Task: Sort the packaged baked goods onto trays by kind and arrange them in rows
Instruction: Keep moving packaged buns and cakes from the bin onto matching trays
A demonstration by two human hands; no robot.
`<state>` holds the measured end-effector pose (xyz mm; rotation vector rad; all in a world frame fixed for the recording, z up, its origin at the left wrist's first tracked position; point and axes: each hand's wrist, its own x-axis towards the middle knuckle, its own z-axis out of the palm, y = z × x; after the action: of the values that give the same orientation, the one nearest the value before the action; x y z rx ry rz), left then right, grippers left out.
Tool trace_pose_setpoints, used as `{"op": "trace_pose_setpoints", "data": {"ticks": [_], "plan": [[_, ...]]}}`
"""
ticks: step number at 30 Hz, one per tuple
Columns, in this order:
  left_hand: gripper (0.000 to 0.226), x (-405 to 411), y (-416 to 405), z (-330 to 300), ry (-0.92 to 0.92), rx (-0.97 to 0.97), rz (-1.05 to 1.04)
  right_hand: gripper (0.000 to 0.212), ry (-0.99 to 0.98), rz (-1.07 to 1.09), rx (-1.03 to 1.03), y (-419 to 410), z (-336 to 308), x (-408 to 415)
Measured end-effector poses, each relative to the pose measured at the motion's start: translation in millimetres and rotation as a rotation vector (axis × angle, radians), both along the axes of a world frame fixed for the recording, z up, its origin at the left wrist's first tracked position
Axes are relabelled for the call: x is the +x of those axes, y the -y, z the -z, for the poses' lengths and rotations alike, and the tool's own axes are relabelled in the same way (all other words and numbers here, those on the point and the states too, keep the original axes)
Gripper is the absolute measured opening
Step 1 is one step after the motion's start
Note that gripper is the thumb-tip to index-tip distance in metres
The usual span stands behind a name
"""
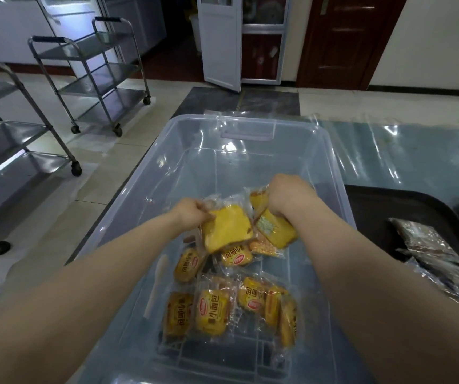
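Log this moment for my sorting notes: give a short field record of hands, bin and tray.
left hand: grips a wrapped yellow cake slice
right hand: grips another wrapped cake slice
clear plastic bin: holds both hands and loose small bread packets
black tray: right of bin, bears dark wrapped packets
steel carts: on the floor, left

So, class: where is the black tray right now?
In the head view the black tray sits on the right, just outside the clear plastic bin, beside the right hand. Dark wrapped packets lie on it.
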<state>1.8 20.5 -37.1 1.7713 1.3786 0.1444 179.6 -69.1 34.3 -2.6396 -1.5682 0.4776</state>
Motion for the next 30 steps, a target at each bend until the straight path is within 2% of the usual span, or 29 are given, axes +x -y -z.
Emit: {"op": "trace_pose_setpoints", "data": {"ticks": [5, 7, 9, 13, 16, 21, 23, 26, 30], "plan": [[0.012, -0.3, -1.4, 21.7, -0.1, -0.064, 0.097, 0.01, 0.002, 0.009, -0.014, -0.4, 0.6, 1.3], [0.015, 3.6, -2.9, 30.1, -0.102, -0.08, 0.08, 0.009, 0.0, 0.019, -0.016, -1.7, 1.2, 2.7], [0.008, 9.6, -2.9, 37.8, -0.12, -0.056, 0.053, 0.01, 0.003, 0.016, -0.013, -2.4, 1.5, 2.7], [0.018, 16.0, -5.7, 40.5, -0.337, 0.177, 0.064, 0.023, 0.005, 0.018, -0.016, -4.6, 2.7, 2.1], [0.018, 15.0, -10.6, 24.8, -0.391, 0.37, 0.07, 0.024, -0.011, 0.036, 0.009, -4.0, 1.0, 3.1], [0.008, 12.6, -6.7, -5.3, -0.447, 0.492, 0.152, 0.018, -0.033, 0.069, 0.112, 1.2, -3.1, 1.6], [0.007, 12.7, -3.6, -28.1, -0.417, 0.585, 0.162, 0.023, -0.046, 0.09, 0.18, 4.7, -6.4, 1.8], [0.018, 3.0, 3.5, -71.6, -0.289, 0.701, 0.101, 0.021, -0.114, 0.092, 0.303, 13.8, -13.1, 4.4], [0.019, -23.8, 19.0, -117.2, -0.04, 0.781, -0.076, 0.02, -0.358, 0.082, 0.598, 32.9, -30.4, 17.9]]}}
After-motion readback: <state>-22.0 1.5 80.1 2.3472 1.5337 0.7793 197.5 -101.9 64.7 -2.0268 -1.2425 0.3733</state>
